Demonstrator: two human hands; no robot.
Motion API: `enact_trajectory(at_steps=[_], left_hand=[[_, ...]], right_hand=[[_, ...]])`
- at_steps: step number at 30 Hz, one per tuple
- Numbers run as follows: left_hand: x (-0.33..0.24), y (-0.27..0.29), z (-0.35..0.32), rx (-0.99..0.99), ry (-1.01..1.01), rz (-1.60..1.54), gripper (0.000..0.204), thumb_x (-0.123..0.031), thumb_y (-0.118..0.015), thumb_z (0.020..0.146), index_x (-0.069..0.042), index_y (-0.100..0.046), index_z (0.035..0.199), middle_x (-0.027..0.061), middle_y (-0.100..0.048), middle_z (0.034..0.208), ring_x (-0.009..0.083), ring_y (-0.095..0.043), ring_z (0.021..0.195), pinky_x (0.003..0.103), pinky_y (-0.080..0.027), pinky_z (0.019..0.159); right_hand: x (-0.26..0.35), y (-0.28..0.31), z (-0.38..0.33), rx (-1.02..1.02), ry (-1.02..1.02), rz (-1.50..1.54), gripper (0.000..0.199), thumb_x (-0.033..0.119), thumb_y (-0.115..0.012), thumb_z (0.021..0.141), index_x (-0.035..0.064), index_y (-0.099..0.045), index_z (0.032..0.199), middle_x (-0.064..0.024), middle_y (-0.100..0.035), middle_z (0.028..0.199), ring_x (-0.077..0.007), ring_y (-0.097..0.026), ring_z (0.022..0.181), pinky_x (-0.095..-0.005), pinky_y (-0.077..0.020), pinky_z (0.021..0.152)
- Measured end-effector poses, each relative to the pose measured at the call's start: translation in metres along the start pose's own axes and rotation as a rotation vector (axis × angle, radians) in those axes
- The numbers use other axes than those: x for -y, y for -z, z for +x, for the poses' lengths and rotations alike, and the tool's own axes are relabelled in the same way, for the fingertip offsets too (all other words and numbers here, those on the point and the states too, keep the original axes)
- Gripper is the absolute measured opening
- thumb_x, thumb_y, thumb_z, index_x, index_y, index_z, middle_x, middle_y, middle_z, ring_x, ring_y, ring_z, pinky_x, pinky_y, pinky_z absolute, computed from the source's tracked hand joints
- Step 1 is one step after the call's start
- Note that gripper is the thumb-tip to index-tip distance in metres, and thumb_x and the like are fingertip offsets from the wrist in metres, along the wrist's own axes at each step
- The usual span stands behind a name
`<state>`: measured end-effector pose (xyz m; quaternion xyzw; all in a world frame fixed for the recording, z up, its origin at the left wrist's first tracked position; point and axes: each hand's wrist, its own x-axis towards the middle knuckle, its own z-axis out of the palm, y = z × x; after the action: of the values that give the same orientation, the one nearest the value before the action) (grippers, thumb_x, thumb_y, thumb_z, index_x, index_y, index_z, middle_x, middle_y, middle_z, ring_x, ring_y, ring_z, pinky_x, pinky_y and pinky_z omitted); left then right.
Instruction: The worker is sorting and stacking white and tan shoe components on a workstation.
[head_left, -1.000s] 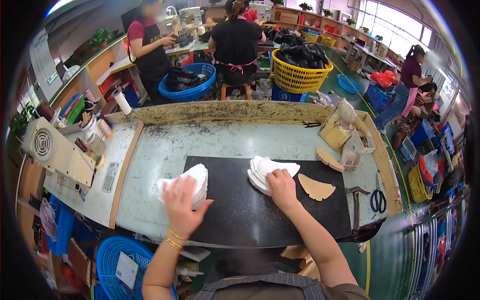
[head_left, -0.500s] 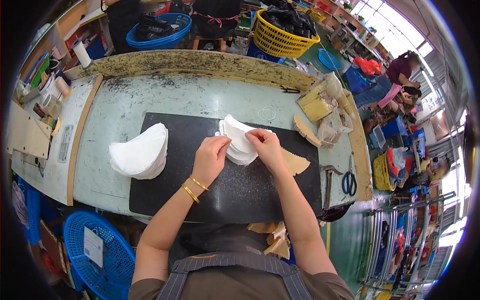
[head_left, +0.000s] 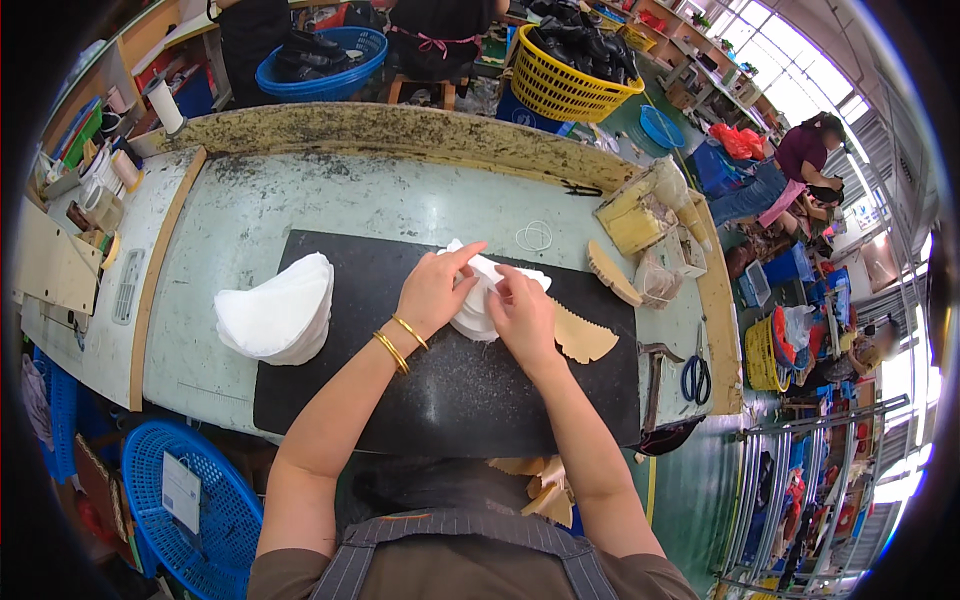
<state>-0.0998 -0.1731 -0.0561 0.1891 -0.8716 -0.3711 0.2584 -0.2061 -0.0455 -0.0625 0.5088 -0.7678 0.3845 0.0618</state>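
Head view. We take the black mat (head_left: 400,400) on the green worktable (head_left: 300,210) as our reference. Both hands work at the mat's upper middle, on a small stack of white curved pieces (head_left: 480,300).

Our left hand (head_left: 432,290) lies on the left part of that small stack, fingers extended, with the forefinger and thumb pinching the upper edge of the top white piece. Two gold bangles (head_left: 400,340) sit on the left wrist. Our right hand (head_left: 522,312) rests on the right part of the stack, fingers curled down onto the white pieces and gripping them; the exact finger contact is hidden under the hand.

At the mat's left edge lies a second, larger stack of white curved pieces (head_left: 278,320), well apart from both hands and untouched. Just right of the right hand, on the mat's right part, lies a tan piece with a toothed edge (head_left: 582,338). Beyond the mat's upper right corner a second tan piece (head_left: 612,272) lies beside a yellow tray (head_left: 628,215). Right of the mat, a pair of blue-handled scissors (head_left: 695,375) lies on the table edge. Above the mat, a white loop of cord (head_left: 535,237) lies on the table.

Below the mat's left corner stands a blue basket (head_left: 195,500). Beyond the table's far edge stand a blue tub (head_left: 325,60) and a yellow basket (head_left: 575,80), both holding dark items.
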Motion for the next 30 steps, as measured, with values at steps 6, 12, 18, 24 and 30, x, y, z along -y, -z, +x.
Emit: enact_trajectory(at_steps=[6,12,18,24,30], left_hand=[[0.013,0.013,0.024,0.198,0.079,-0.133,0.021,-0.009,-0.065,0.08,-0.005,-0.067,0.101,0.0071,-0.067,0.075,0.0139,-0.061,0.066,0.025,-0.049,0.064],[0.024,0.011,0.028,0.306,0.158,-0.281,0.017,-0.011,-0.067,0.082,0.001,-0.068,0.094,0.0067,-0.069,0.081,0.0091,-0.06,0.073,0.025,-0.049,0.069],[0.025,0.009,0.03,0.327,0.227,-0.3,0.017,-0.011,-0.066,0.083,0.002,-0.067,0.094,0.0058,-0.069,0.082,0.0095,-0.06,0.075,0.025,-0.049,0.072],[0.031,0.013,0.031,0.378,0.199,-0.394,0.017,-0.011,-0.061,0.087,0.001,-0.066,0.098,0.0037,-0.067,0.084,0.0088,-0.059,0.077,0.024,-0.047,0.073],[0.03,0.017,0.03,0.392,0.224,-0.379,0.017,-0.013,-0.057,0.09,0.0,-0.066,0.098,0.0023,-0.066,0.084,0.0081,-0.057,0.076,0.024,-0.047,0.075]], right_hand=[[0.007,-0.007,0.005,-0.162,0.217,-0.296,0.018,0.01,-0.067,0.076,0.0076,-0.063,0.094,-0.0064,-0.058,0.068,-0.0225,-0.059,0.063,-0.0343,-0.0461,0.052],[0.001,-0.01,0.007,-0.172,0.218,-0.262,0.01,0.014,-0.065,0.08,0.0082,-0.061,0.086,-0.0058,-0.058,0.07,-0.0226,-0.058,0.065,-0.034,-0.0465,0.056],[-0.003,-0.008,0.004,-0.05,-0.301,0.22,0.018,0.019,-0.062,0.088,0.0018,-0.061,0.094,-0.009,-0.064,0.078,-0.0177,-0.061,0.064,-0.0278,-0.0471,0.06],[0.007,-0.007,0.007,-0.014,-0.175,0.083,0.015,0.022,-0.065,0.083,0.0077,-0.065,0.087,-0.0048,-0.063,0.08,-0.0208,-0.061,0.077,-0.0325,-0.0466,0.065],[0.012,-0.004,0.007,0.035,-0.244,0.089,0.013,0.022,-0.064,0.084,0.0092,-0.066,0.088,-0.003,-0.062,0.08,-0.0199,-0.06,0.08,-0.0321,-0.0462,0.066]])
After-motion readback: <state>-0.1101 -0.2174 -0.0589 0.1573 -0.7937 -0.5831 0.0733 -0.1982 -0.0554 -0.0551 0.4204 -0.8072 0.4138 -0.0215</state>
